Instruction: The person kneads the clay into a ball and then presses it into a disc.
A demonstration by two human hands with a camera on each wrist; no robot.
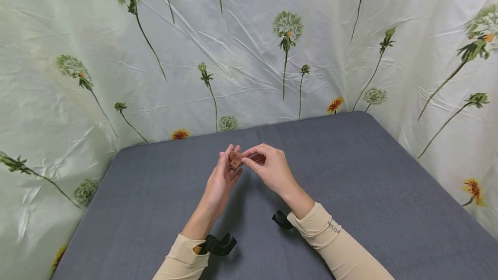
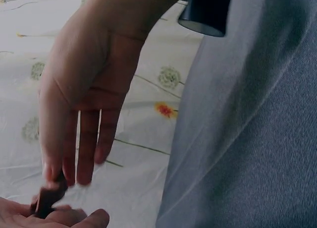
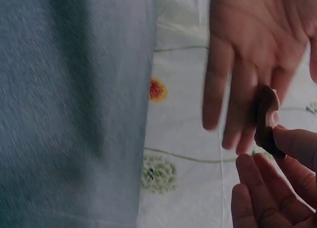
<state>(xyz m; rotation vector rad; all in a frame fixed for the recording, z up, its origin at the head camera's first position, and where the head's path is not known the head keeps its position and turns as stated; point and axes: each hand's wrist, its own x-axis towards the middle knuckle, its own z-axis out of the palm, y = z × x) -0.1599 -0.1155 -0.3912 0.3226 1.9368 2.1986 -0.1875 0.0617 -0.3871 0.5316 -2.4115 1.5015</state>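
Observation:
A small brown piece [image 1: 235,160], curled and wavy-edged, is between the two hands above the middle of the table. My right hand [image 1: 274,170] pinches it between thumb and forefinger; the right wrist view shows the brown piece [image 3: 268,121] side-on, bent in an S shape. My left hand [image 1: 218,187] is held up beside it with fingers extended and palm turned toward the right hand. In the left wrist view, the brown piece [image 2: 48,199] lies close to the left fingertips; whether they touch it I cannot tell. What it is made of is unclear.
A grey cloth-covered table [image 1: 163,211] lies under both hands. Behind it and at both sides hangs a pale curtain [image 1: 249,46] printed with dandelions. Black wrist devices [image 1: 219,244] sit by the beige sleeves [image 1: 334,237].

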